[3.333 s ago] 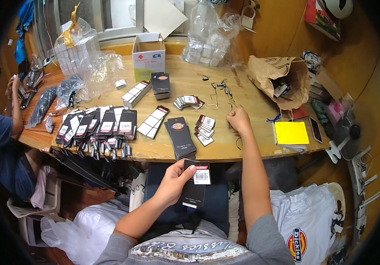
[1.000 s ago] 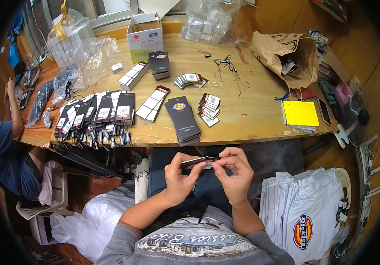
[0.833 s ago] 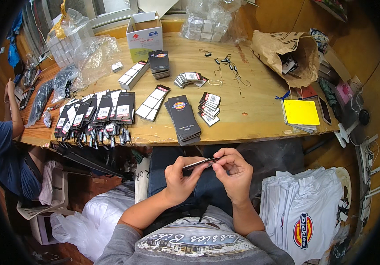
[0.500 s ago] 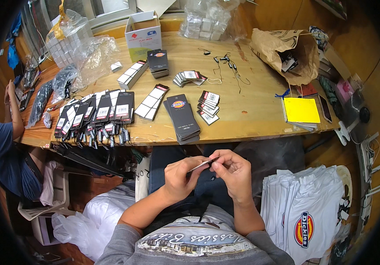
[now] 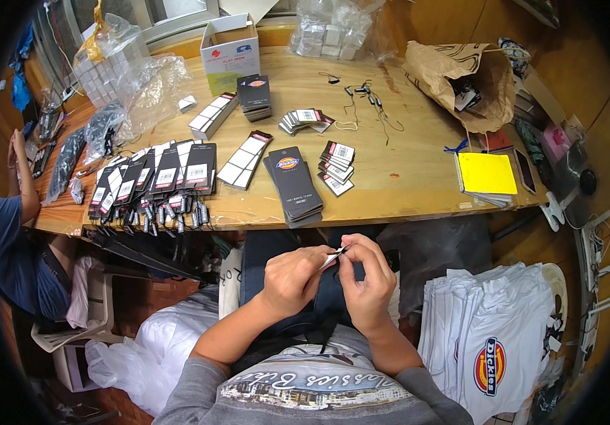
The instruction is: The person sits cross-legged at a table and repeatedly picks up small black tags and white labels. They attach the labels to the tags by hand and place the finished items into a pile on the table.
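Over my lap, in front of the table edge, my left hand [image 5: 293, 282] is closed round a small hang tag [image 5: 331, 259], white on the side that shows and seen nearly edge-on. Thumb and fingers of my right hand [image 5: 370, 282] pinch at the tag's far end, where a thin dark bit shows; I cannot make out whether it is a cord. On the table just ahead lies a stack of dark hang tags [image 5: 295, 191]. Smaller barcode tags [image 5: 337, 168] are fanned out beside it. To the left, several tags with dark cords [image 5: 165, 172] overlap in a pile.
White-labelled tag stacks [image 5: 245, 160], a carton [image 5: 230, 60] and loose cords [image 5: 372, 99] lie farther back. At right are a paper bag [image 5: 425, 78], a yellow pad [image 5: 488, 174] and folded white shirts [image 5: 454, 333]. Another person [image 5: 18, 234] sits at left.
The tag has turned in my fingers, and more of its white side shows at the tip. My right hand has shifted slightly left and its fingers have curled tighter at the tag's end.
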Demonstrator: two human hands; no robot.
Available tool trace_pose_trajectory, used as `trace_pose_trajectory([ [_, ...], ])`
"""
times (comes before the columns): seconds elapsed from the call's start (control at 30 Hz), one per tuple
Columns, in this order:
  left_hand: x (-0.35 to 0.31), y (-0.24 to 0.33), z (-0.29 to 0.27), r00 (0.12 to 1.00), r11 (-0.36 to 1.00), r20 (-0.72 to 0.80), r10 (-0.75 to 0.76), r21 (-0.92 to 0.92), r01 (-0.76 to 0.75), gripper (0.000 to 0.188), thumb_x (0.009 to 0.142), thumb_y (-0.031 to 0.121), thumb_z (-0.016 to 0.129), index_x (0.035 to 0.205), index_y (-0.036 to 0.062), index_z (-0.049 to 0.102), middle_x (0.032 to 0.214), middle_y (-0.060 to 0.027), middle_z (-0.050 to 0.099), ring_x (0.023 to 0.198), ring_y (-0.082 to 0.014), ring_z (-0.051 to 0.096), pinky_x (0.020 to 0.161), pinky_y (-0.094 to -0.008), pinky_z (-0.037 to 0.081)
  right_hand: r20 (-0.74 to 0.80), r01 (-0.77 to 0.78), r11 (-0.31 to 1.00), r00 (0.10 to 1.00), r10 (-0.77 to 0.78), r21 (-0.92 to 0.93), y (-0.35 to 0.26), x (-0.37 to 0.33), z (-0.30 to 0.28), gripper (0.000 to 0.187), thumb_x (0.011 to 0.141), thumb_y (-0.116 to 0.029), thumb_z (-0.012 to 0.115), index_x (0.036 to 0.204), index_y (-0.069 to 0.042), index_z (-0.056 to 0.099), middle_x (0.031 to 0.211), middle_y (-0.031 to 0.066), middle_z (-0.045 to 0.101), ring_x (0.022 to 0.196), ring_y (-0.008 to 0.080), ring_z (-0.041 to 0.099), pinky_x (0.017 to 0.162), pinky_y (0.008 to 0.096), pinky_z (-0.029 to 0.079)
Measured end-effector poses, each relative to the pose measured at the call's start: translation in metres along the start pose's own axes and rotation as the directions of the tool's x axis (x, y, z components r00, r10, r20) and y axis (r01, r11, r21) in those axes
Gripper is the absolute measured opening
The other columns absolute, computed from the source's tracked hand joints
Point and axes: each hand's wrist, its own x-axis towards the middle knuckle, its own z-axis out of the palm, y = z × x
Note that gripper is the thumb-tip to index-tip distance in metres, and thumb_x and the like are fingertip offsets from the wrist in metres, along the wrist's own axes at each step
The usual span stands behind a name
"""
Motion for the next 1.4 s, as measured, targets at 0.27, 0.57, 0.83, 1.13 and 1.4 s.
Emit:
trace_pose_trajectory([
  [0.27,0.002,0.011,0.0,0.953,0.936,0.101,-0.286,-0.184,0.3,0.019,0.072,-0.007,0.053,0.089,-0.0025,0.046,0.085,-0.0178,0.058,0.071,-0.029,0.059,0.06,-0.0301,0.047,0.085,-0.233,0.818,0.971,0.222,0.526,0.017,0.0,-0.001,0.009,0.07,0.009,0.057,0.076,0.005,0.053,0.085,0.01,0.057,0.072,0.011,0.055,0.063,0.0208,0.045],
  [0.57,0.002,0.015,-0.008,0.841,0.777,0.142,-0.523,-0.326,0.538,0.021,0.076,-0.003,0.055,0.096,-0.004,0.053,0.085,-0.0137,0.061,0.076,-0.0164,0.062,0.064,-0.0222,0.047,-0.015,0.057,0.986,0.998,-0.055,0.156,0.01,0.007,-0.018,0.016,0.061,0.006,0.064,0.073,0.0,0.056,0.083,0.011,0.055,0.074,0.0212,0.055,0.067,0.026,0.044],
  [0.83,0.007,0.022,-0.014,0.924,0.906,0.128,-0.36,-0.19,0.379,0.024,0.073,-0.002,0.058,0.096,-0.0005,0.054,0.078,-0.0137,0.061,0.062,-0.019,0.062,0.052,-0.0238,0.046,-0.028,0.189,0.98,0.981,-0.191,-0.062,-0.001,0.007,-0.019,0.015,0.059,0.004,0.066,0.071,-0.001,0.058,0.092,0.0113,0.05,0.083,0.0221,0.052,0.071,0.0296,0.043],
  [1.13,0.005,0.019,-0.011,0.978,0.977,0.116,-0.172,-0.104,0.184,0.036,0.065,-0.006,0.059,0.101,-0.0005,0.053,0.083,-0.0174,0.06,0.066,-0.0241,0.061,0.053,-0.027,0.048,-0.002,0.163,0.979,0.986,-0.164,-0.119,-0.008,0.009,-0.021,0.017,0.056,0.004,0.065,0.068,-0.002,0.055,0.088,0.0108,0.051,0.086,0.0279,0.053,0.071,0.0344,0.043],
  [1.4,0.006,0.019,-0.008,0.982,0.977,0.105,0.155,0.134,-0.169,0.03,0.064,0.003,0.055,0.094,-0.0008,0.057,0.088,-0.0189,0.058,0.078,-0.0263,0.061,0.059,-0.0288,0.051,0.038,0.189,0.953,0.982,-0.185,-0.238,-0.018,0.003,-0.027,0.018,0.058,0.003,0.063,0.072,-0.001,0.053,0.089,0.0114,0.05,0.088,0.0278,0.052,0.076,0.0391,0.04],
])
